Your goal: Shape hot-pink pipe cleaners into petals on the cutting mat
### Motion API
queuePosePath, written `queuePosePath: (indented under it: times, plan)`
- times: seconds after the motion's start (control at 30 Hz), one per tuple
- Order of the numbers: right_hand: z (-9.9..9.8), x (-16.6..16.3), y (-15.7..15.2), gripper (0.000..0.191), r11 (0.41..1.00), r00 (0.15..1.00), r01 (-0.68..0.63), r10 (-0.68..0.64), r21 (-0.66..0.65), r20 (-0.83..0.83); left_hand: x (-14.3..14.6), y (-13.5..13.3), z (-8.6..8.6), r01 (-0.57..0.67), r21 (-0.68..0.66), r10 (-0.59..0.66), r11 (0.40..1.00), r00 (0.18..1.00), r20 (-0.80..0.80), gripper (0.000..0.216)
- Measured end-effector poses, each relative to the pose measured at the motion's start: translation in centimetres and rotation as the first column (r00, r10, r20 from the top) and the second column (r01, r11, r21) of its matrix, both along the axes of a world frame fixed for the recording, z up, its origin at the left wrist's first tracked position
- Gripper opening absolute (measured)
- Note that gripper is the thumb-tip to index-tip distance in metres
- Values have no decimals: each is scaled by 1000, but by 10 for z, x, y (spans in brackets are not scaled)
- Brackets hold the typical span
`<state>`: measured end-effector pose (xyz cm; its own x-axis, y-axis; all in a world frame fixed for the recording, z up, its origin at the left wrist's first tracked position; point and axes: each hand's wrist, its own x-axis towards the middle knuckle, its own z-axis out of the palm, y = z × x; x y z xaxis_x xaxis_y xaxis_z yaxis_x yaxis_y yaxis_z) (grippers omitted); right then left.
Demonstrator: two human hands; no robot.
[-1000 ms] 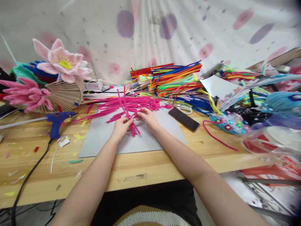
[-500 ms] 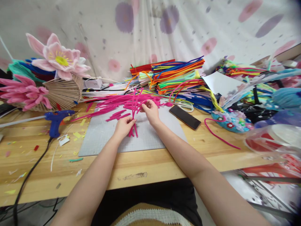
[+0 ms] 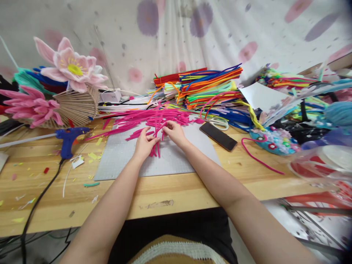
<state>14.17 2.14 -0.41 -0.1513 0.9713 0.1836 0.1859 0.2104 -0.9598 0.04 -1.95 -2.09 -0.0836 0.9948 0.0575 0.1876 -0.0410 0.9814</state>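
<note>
Bright pink pipe cleaners [image 3: 156, 124] stand bunched between my hands, their lower ends spreading just below my left fingers. My left hand [image 3: 145, 145] grips this bunch between thumb and fingers. At its right side, my right hand [image 3: 173, 132] pinches one pink pipe cleaner that bends away from the others. Both hands are over a grey cutting mat [image 3: 178, 163]. Behind them lies a loose heap of pink pipe cleaners [image 3: 129, 120], and short pink pieces [image 3: 135, 135] rest beside my left hand.
A blue glue gun [image 3: 68, 141] with a black cord is at the left, near fluffy pink flowers [image 3: 73, 69]. To the right lie a phone [image 3: 218, 136] and scissors [image 3: 221, 125]. Stacked colourful pipe cleaners [image 3: 209, 88] line the back. A clear plastic container [image 3: 321, 163] sits far right.
My left fingers have opened out somewhat and shifted around the bunch. The right hand has moved slightly lower, bending a pipe cleaner downward. The whole view has shifted a little.
</note>
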Motion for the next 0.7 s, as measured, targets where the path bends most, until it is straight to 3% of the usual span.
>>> queuePosePath:
  times: [0.07, 0.2, 0.3, 0.43, 0.6, 0.7]
  plan:
    - [-1, 1, 0, 8, 1000, 999, 2, -4, 31, 50, 0, 0, -1, 4, 17, -4, 1000, 1000, -2, 70]
    - [-1, -1, -3, 15, 992, 979, -50, 27, 113, 200, -1, -2, 0, 34, -2, -35, 999, 998, -55, 51]
    - [0, -2, -4, 16, 997, 984, -65, 56, 49, 168, -2, -2, 1, 62, -28, -63, 998, 998, -30, 34]
    - [-2, -3, -2, 20, 999, 993, -40, 40, 2, 113, 0, -2, 6, 38, 51, -36, 998, 999, -38, 27]
    - [-4, -5, -6, 17, 990, 961, -118, 93, 83, 262, 6, -5, 10, 49, -44, -39, 998, 980, 195, 31]
    - [1, -4, -10, 22, 970, 915, -213, 158, 113, 371, 6, -5, 11, 1, -44, 9, 999, 974, 225, 32]
